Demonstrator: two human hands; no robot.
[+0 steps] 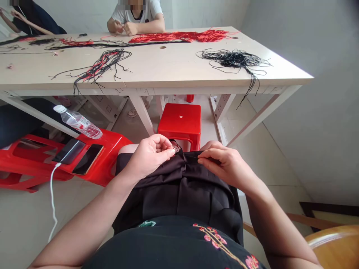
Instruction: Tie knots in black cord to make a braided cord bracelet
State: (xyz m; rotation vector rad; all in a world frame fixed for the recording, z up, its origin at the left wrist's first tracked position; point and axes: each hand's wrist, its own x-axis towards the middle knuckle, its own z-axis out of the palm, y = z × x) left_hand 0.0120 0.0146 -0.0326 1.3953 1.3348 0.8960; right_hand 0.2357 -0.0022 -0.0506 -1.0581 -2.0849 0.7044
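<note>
Where the hands work: low over the lap, in front of the body and well short of the table.
Main item: a thin black cord [186, 155] stretched between the two hands, its far end hidden by the fingers; a small black loop [176, 146] stands up beside the left thumb.
Long axis: roughly level across the view, running left to right and dipping slightly toward the right hand.
Left hand [150, 157]: fingertips pinched together on the cord, knuckles turned upward.
Right hand [224, 166]: thumb and fingers closed on the other stretch of cord, just above the lap.
Hands together or apart: apart, with a short span of taut cord between them; both are clamped on it.
Below the hands: dark pleated fabric [179, 194] covers the lap, its upper edge just under the fingertips.
Room ahead: a square red plastic stool [181, 121] stands beyond the fingertips, then the front edge of a long cream laminate table [157, 80], well above the hands.
Room left: a toppled red plastic stool [103, 149] lies near the left wrist, carrying two black smartphones [78, 155], with a white charging cable [52, 201] hanging down.
Room right: pale floor tiles [266, 160] and a grey wall [308, 112].
Table top: a red cord bundle [179, 36] and a black cord tangle [235, 59], with a co-worker's hands [123, 28] at the far edge.
</note>
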